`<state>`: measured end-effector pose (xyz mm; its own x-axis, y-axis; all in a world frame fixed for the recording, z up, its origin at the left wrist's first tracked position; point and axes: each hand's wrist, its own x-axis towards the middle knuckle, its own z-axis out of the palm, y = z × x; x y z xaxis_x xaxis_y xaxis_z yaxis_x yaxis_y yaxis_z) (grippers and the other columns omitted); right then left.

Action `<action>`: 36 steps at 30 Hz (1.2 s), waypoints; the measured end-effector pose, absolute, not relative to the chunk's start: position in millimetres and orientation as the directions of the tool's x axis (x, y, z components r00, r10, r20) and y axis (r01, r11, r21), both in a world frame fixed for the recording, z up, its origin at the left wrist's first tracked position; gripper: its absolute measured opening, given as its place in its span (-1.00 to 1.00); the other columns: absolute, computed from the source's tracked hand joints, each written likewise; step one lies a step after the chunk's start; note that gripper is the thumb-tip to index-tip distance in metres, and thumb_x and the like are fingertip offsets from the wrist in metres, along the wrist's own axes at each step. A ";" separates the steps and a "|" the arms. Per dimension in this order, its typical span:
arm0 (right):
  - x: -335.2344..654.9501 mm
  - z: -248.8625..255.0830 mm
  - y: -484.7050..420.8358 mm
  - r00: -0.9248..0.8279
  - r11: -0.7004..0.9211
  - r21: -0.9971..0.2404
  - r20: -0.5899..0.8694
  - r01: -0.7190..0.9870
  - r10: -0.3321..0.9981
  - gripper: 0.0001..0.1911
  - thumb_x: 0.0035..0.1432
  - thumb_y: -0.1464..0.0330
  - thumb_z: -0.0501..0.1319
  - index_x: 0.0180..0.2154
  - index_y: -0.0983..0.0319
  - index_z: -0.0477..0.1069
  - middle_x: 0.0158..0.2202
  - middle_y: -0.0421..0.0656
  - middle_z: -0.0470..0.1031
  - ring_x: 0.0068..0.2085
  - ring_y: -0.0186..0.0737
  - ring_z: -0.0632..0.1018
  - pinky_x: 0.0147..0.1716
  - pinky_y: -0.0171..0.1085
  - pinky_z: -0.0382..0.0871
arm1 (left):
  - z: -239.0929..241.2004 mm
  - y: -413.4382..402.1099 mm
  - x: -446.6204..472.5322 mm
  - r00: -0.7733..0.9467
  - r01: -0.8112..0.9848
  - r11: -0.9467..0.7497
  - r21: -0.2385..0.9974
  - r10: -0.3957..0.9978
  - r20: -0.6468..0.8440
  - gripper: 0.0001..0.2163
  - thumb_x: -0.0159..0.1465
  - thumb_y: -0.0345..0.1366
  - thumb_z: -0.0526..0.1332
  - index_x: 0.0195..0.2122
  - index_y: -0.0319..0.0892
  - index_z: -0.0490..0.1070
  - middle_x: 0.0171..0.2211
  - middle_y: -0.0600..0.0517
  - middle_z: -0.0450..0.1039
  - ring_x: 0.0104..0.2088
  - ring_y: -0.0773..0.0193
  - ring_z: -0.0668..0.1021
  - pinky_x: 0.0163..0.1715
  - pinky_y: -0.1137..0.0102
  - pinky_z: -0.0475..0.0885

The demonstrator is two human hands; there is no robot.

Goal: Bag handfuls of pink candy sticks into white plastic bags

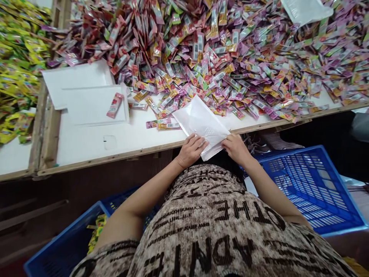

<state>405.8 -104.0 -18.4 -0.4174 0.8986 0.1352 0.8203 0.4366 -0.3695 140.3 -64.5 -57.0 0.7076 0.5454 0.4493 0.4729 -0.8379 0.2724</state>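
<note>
A white plastic pouch (203, 121) lies tilted across the table's front edge, close to my body. My left hand (192, 149) rests on its near left part, fingers over the surface. At the pouch's right corner, my right hand (235, 147) pinches the edge between thumb and fingers. Just beyond the pouch begins a large heap of small stick sachets (201, 77) in pink, purple and orange wrappers. What the pouch holds, if anything, cannot be made out.
Flat white pouches (95, 104) lie at the left, a pink sachet (115, 105) on top. A wooden divider (47, 127) borders yellow-green packets (20, 69). Another white pouch (307, 10) sits on the heap. Blue crates stand right (311, 188) and left (66, 238) below the table.
</note>
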 end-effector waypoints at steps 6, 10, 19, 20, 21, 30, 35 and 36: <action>476.4 -43.9 -151.9 -0.028 0.155 -0.535 0.238 0.830 0.971 -0.84 0.26 0.34 0.17 -0.39 0.19 0.43 -0.38 -0.11 0.41 -0.24 -0.10 0.41 -0.17 -0.12 0.30 | -59.7 -67.2 138.2 0.644 0.488 -0.801 0.346 0.599 0.477 -0.67 0.36 -0.38 0.12 0.10 -0.07 0.48 0.04 -0.11 0.54 0.11 0.10 0.49 0.20 0.00 0.32; 482.9 -47.8 -171.4 0.170 -0.013 -0.600 0.206 0.800 0.964 -0.81 0.26 0.31 0.14 -0.39 0.18 0.45 -0.37 -0.10 0.42 -0.27 -0.09 0.44 -0.23 -0.12 0.36 | -60.8 -68.7 141.6 0.627 0.543 -0.759 0.358 0.651 0.428 -0.64 0.36 -0.34 0.11 0.16 -0.09 0.44 0.08 -0.16 0.52 0.15 0.05 0.49 0.25 -0.04 0.24; 372.1 -1.1 -105.2 -0.584 0.579 -0.484 0.162 0.656 0.796 -0.83 0.28 0.43 0.17 -0.15 0.21 0.53 -0.21 -0.04 0.56 -0.12 -0.07 0.45 -0.11 -0.09 0.26 | -49.7 -65.4 160.3 0.762 0.432 -0.844 0.317 0.530 0.372 -0.57 0.40 -0.39 0.05 0.29 -0.16 0.23 0.29 -0.18 0.29 0.38 0.01 0.18 0.34 -0.21 -0.07; 369.5 -4.2 -104.0 -0.595 0.590 -0.470 0.159 0.656 0.788 -0.84 0.28 0.42 0.18 -0.16 0.24 0.53 -0.23 -0.04 0.56 -0.14 -0.08 0.44 -0.13 -0.10 0.25 | -48.5 -65.2 160.2 0.752 0.431 -0.838 0.335 0.539 0.380 -0.57 0.40 -0.38 0.06 0.30 -0.16 0.22 0.29 -0.18 0.29 0.38 0.02 0.19 0.34 -0.20 -0.05; 368.6 -7.3 -104.6 -0.594 0.593 -0.471 0.168 0.653 0.787 -0.84 0.29 0.41 0.18 -0.15 0.25 0.52 -0.25 -0.05 0.55 -0.15 -0.10 0.44 -0.14 -0.12 0.24 | -47.3 -65.2 159.7 0.740 0.431 -0.829 0.355 0.550 0.387 -0.56 0.39 -0.38 0.06 0.30 -0.15 0.22 0.28 -0.19 0.30 0.38 0.03 0.19 0.34 -0.19 -0.03; 352.9 -1.1 -115.2 -0.501 0.653 -0.569 0.425 0.500 0.754 -0.80 0.33 0.38 0.15 -0.23 0.12 0.56 -0.21 -0.13 0.56 -0.07 -0.17 0.40 -0.07 -0.15 0.27 | -25.5 -68.2 159.2 0.721 0.467 -0.773 0.430 0.614 0.320 -0.55 0.32 -0.31 0.16 0.24 -0.13 0.32 0.25 -0.18 0.34 0.32 -0.07 0.26 0.30 -0.18 0.09; 376.3 16.8 -124.6 -0.279 0.497 -0.839 0.433 0.223 0.857 -0.83 0.22 0.23 0.29 -0.37 0.13 0.58 -0.29 -0.12 0.59 -0.21 -0.18 0.54 -0.12 -0.11 0.42 | -14.6 -73.2 140.6 0.744 0.437 -0.790 0.431 0.586 0.320 -0.45 0.29 -0.52 0.02 0.31 -0.09 0.24 0.19 -0.13 0.40 0.28 0.02 0.32 0.29 -0.11 0.18; 393.9 18.0 -128.4 -0.170 0.425 -0.886 0.397 0.184 0.902 -0.84 0.17 0.21 0.33 -0.38 0.14 0.58 -0.31 -0.12 0.59 -0.24 -0.16 0.56 -0.15 -0.11 0.45 | -13.3 -74.2 134.1 0.758 0.416 -0.799 0.434 0.568 0.321 -0.42 0.29 -0.54 0.00 0.34 -0.07 0.18 0.20 -0.12 0.39 0.29 0.05 0.32 0.30 -0.12 0.15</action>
<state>393.9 -128.4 18.0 -0.1704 0.9020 0.3967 0.1840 0.4246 -0.8865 134.1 -74.2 -13.3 0.7578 0.5682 0.3207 0.4156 -0.7993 0.4340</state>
